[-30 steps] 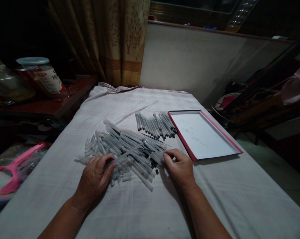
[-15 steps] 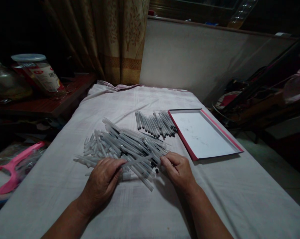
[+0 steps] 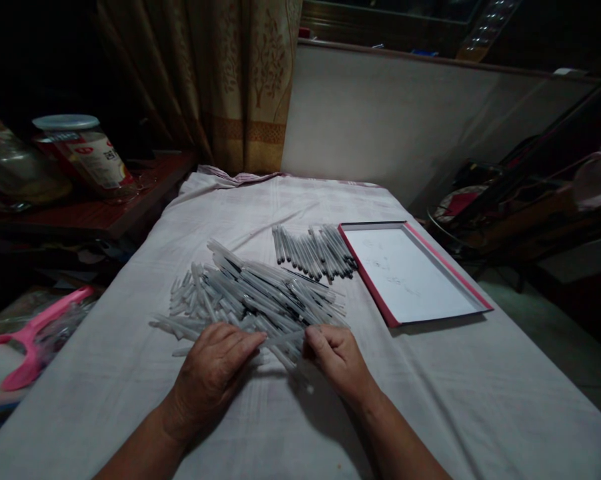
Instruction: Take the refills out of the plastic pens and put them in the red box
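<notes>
A loose heap of clear pen barrels and caps (image 3: pixel 250 297) lies in the middle of a table covered with a white cloth (image 3: pixel 300 413). My left hand (image 3: pixel 215 373) pinches one end of a single clear pen barrel (image 3: pixel 280 339) at the heap's near edge. My right hand (image 3: pixel 338 360) is closed on the other end of the same barrel. Behind the heap lies a neater row of dark-tipped pens (image 3: pixel 313 252).
A shallow red-edged box lid (image 3: pixel 413 277) with a white inside lies at the right of the cloth. Jars (image 3: pixel 85 157) stand on a dark wooden shelf at the left. A pink plastic tool (image 3: pixel 30 333) lies low at the left. A curtain (image 3: pixel 230 80) hangs behind.
Both hands have drawn toward me and closer together, pulling one barrel out of the heap's near edge. My right hand moved left.
</notes>
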Motion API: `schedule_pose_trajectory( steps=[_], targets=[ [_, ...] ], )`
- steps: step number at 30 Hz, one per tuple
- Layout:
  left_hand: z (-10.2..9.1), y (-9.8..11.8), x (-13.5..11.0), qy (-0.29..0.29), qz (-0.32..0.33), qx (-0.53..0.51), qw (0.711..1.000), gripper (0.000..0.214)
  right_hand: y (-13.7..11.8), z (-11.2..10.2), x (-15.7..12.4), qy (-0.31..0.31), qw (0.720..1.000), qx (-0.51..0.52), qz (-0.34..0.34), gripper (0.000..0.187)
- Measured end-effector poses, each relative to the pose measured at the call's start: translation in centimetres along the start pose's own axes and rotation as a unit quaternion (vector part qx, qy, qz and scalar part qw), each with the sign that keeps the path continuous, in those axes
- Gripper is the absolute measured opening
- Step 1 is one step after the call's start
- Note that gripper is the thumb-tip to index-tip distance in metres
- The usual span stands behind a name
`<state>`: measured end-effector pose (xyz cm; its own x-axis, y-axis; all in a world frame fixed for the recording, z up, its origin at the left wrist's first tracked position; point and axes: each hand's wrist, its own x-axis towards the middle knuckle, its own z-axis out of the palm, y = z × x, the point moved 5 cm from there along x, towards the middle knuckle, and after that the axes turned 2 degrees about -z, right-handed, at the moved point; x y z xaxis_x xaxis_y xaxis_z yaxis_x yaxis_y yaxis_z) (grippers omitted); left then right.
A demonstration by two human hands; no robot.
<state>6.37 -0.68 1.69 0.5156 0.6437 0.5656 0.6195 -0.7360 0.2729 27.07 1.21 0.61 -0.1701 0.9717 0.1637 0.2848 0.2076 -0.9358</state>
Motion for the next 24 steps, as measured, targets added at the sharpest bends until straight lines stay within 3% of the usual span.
schedule_pose_trajectory(
  steps=[3,6,10,14,16,20,22,24],
  targets=[
    [-0.4,0.4,0.2,0.02,0.016,0.008,1.0,0.026,0.7,0.3,0.0,0.006,0.997,0.049,0.059,0.066],
    [-1.0,0.5,0.7,0.034,-0.005,0.029,0.999,0.016,0.9,0.0,0.2,0.003,0.996,0.052,0.071,0.064],
    [-1.2,0.6,1.2,0.001,-0.01,0.028,1.0,0.025,-0.4,-0.3,0.4,-0.033,0.999,0.005,-0.017,0.055],
    [-1.7,-0.8,0.8,-0.05,-0.031,-0.06,0.996,0.036,-1.7,-1.3,0.2,-0.054,0.991,-0.032,-0.122,0.036],
    [-2.5,-2.4,0.5,-0.039,-0.09,-0.117,0.988,0.043,-1.6,-2.6,0.2,-0.017,0.991,-0.027,-0.133,0.025],
    [-3.7,-5.3,0.0,0.044,-0.211,-0.122,0.969,0.042,0.5,-5.9,0.5,0.148,0.985,-0.032,-0.088,0.018],
    [-3.6,-5.3,0.1,0.077,-0.199,-0.082,0.974,0.027,1.8,-6.4,0.6,0.203,0.975,-0.071,-0.062,0.018],
    [-3.1,-4.9,0.1,0.096,-0.165,-0.028,0.981,0.019,2.6,-6.0,0.7,0.22,0.965,-0.129,-0.059,0.018]
  ],
)
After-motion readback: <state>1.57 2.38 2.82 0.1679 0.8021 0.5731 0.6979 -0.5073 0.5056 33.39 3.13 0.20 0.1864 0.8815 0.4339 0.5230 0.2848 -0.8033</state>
